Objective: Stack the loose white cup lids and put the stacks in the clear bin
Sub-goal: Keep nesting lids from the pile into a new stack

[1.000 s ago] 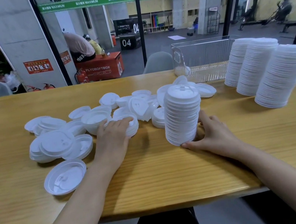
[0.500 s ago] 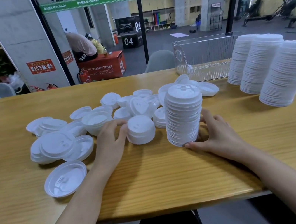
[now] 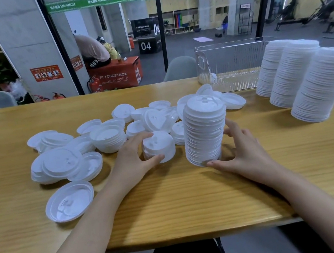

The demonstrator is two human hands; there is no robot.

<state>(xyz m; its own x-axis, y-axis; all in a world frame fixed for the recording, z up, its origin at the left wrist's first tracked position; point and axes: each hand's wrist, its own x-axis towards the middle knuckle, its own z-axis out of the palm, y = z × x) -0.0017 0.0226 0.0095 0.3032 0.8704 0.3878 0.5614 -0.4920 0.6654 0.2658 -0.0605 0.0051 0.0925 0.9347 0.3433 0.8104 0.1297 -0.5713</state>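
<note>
Two white lid stacks (thin ribbed rims): the left hand (image 3: 132,164) grips the short stack (image 3: 160,143), the right hand (image 3: 246,154) the tall stack (image 3: 204,129), fingers (image 3: 155,159) curled.

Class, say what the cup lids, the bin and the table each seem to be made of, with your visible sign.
Cup lids: thin moulded plastic, matte white; crisp formed ridges, faintly translucent rims.
Bin: rigid clear plastic, perhaps acrylic, glossy; ribbed see-through walls.
Table: wood or wood-look laminate, satin; straight grain, soft sheen.
</note>
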